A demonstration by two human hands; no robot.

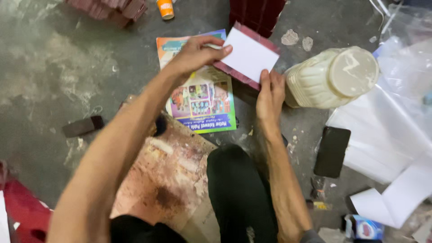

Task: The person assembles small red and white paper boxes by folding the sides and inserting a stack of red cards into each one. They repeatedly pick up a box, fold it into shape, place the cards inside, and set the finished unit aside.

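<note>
Head view. The left hand pinches the upper-left edge of a white card between thumb and fingers, closed on it. The right hand grips the card's lower-right corner, fingers extended upward along the edge. The card sits at 12 o'clock from the person's knee, raised above the floor and tilted. It rests flat against a maroon board of slightly larger outline, whose border shows along the top and lower-left edges; the 2 pieces appear to be held square to one another, judged from the even margin. Whether the white card is fixed to the board cannot be told.

Under the hands, at 11 o'clock, lies 1 colourful printed leaflet, flat on the concrete floor, seemingly serving as a work mat. 1 pale ribbed plastic jar lies on its side at 2 o'clock, its lid facing the camera, near the right hand. 1 black phone lies screen-down at 3 o'clock, just beside white paper sheets; their count cannot be told, as they overlap. A stained wooden board lies under the left forearm. 1 small dark block sits at 9 o'clock, well apart. 1 orange-labelled tube stands at the top edge, with maroon stacks either side, partly cut off.
</note>
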